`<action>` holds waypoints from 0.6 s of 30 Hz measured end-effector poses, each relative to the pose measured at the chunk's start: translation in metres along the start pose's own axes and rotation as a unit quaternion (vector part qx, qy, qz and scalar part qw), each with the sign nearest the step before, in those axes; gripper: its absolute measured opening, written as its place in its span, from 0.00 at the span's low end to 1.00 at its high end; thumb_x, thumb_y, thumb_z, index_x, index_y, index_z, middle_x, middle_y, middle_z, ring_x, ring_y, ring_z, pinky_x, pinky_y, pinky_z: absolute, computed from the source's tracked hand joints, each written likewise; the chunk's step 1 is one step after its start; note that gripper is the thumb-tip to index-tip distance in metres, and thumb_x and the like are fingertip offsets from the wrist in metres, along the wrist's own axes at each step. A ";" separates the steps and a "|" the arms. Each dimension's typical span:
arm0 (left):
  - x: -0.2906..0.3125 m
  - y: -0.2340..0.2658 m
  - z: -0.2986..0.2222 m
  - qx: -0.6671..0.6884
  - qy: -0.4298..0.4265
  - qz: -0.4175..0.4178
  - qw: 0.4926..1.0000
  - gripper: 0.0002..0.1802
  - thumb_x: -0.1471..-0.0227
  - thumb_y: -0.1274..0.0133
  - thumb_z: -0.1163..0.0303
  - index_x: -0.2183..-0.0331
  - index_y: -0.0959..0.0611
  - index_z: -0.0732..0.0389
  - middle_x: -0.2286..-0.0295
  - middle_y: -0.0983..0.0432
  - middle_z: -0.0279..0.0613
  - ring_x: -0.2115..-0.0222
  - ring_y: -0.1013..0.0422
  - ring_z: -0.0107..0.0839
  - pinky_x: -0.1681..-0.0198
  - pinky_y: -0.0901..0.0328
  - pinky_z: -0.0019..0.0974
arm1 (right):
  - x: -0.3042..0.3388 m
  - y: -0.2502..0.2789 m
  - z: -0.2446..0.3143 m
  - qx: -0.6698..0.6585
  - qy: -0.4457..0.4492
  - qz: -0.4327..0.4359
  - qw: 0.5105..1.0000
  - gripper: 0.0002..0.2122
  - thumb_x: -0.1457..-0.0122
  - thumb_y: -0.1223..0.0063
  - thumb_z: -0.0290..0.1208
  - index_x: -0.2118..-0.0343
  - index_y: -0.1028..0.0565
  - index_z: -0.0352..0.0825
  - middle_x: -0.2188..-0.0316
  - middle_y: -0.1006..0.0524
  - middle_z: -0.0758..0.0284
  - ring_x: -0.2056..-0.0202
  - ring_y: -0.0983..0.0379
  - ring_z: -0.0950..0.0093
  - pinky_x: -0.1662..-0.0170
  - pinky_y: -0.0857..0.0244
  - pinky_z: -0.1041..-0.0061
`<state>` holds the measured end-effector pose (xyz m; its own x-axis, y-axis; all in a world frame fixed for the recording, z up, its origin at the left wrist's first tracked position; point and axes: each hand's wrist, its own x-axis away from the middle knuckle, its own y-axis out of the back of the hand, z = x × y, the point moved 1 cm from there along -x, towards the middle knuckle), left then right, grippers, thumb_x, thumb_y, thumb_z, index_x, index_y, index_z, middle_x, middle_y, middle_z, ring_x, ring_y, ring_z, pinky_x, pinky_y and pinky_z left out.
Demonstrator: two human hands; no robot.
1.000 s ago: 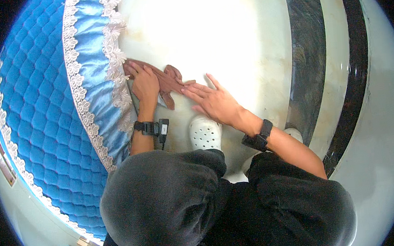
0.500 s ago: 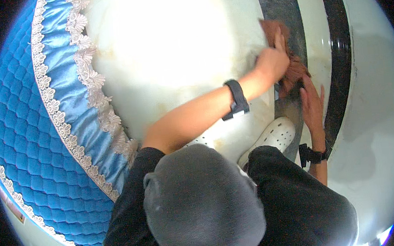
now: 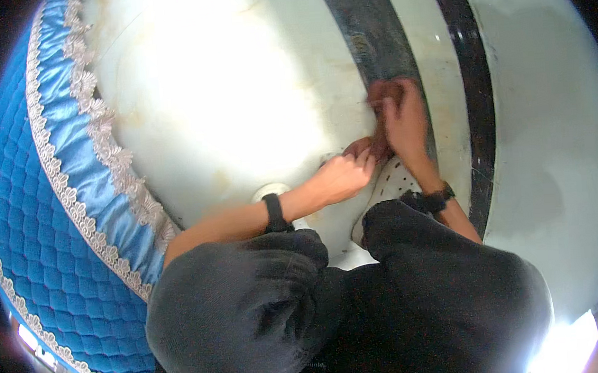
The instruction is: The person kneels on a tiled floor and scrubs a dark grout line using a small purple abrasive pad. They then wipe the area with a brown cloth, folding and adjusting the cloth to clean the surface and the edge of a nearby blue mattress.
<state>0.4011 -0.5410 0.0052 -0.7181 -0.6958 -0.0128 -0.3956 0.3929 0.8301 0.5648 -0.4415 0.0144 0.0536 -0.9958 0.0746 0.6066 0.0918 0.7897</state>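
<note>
A reddish-brown cloth [image 3: 381, 136] is bunched between my two hands, low over the dark floor strip and just beyond my right shoe. My left hand [image 3: 348, 177] has its fingers pinched round the cloth's nearer end. Around the farther end, my right hand [image 3: 408, 125] is closed, slightly smeared by motion. Parts of the cloth are hidden under the fingers. Each wrist wears a black band.
A white perforated clog [image 3: 392, 180] is on my right foot; part of the other clog [image 3: 271, 190] shows at left. A blue quilted bed cover [image 3: 61, 258] with lace trim borders the left. A second dark strip [image 3: 476, 98] runs along the pale wall at right.
Both hands have drawn the cloth nearer and to the left. My right hand, earlier stretched out beside the cloth, now closes on it. The head view has shifted.
</note>
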 end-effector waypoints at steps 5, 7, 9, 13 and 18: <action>0.035 0.005 0.007 0.038 0.006 0.095 0.995 0.12 0.55 0.46 0.71 0.66 0.22 0.65 0.74 0.22 0.47 0.74 0.23 0.43 0.73 0.27 0.43 | 0.006 -0.034 0.072 -0.039 0.163 0.198 0.966 0.13 0.46 0.52 0.22 0.57 0.31 0.30 0.57 0.28 0.51 0.54 0.31 0.52 0.49 0.37 0.56; 0.045 -0.005 0.004 0.055 0.000 0.082 0.995 0.11 0.55 0.46 0.70 0.67 0.22 0.64 0.76 0.22 0.46 0.74 0.23 0.43 0.73 0.28 0.45 | 0.015 -0.053 0.071 -0.067 0.271 0.276 0.920 0.16 0.43 0.57 0.23 0.50 0.31 0.31 0.52 0.29 0.53 0.46 0.33 0.57 0.42 0.40 0.59; 0.053 -0.009 0.006 0.045 0.024 0.024 0.998 0.10 0.53 0.46 0.70 0.67 0.22 0.63 0.77 0.23 0.46 0.74 0.23 0.43 0.73 0.29 0.46 | 0.021 -0.073 0.077 0.065 0.468 0.235 0.849 0.26 0.39 0.58 0.27 0.36 0.41 0.33 0.36 0.39 0.57 0.33 0.47 0.64 0.31 0.51 0.62; 0.054 -0.001 0.014 0.001 0.163 0.008 0.987 0.10 0.47 0.45 0.68 0.63 0.21 0.62 0.67 0.22 0.46 0.69 0.23 0.42 0.70 0.28 0.43 | -0.008 -0.106 0.090 0.055 0.575 0.219 0.786 0.28 0.35 0.62 0.35 0.33 0.45 0.35 0.33 0.42 0.59 0.30 0.54 0.66 0.27 0.63 0.62; 0.042 0.041 0.036 -0.078 0.215 -0.168 0.959 0.16 0.47 0.46 0.75 0.54 0.21 0.61 0.52 0.27 0.43 0.65 0.24 0.40 0.68 0.27 0.40 | -0.079 -0.135 0.103 -0.005 0.579 0.137 0.804 0.28 0.33 0.65 0.50 0.39 0.38 0.32 0.35 0.41 0.54 0.31 0.51 0.62 0.28 0.60 0.58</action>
<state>0.3346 -0.5323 0.0183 -0.2489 -0.9642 -0.0910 -0.4482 0.0314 0.8934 0.3966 -0.3746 -0.0353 0.8854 -0.2737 -0.3757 0.4515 0.3140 0.8352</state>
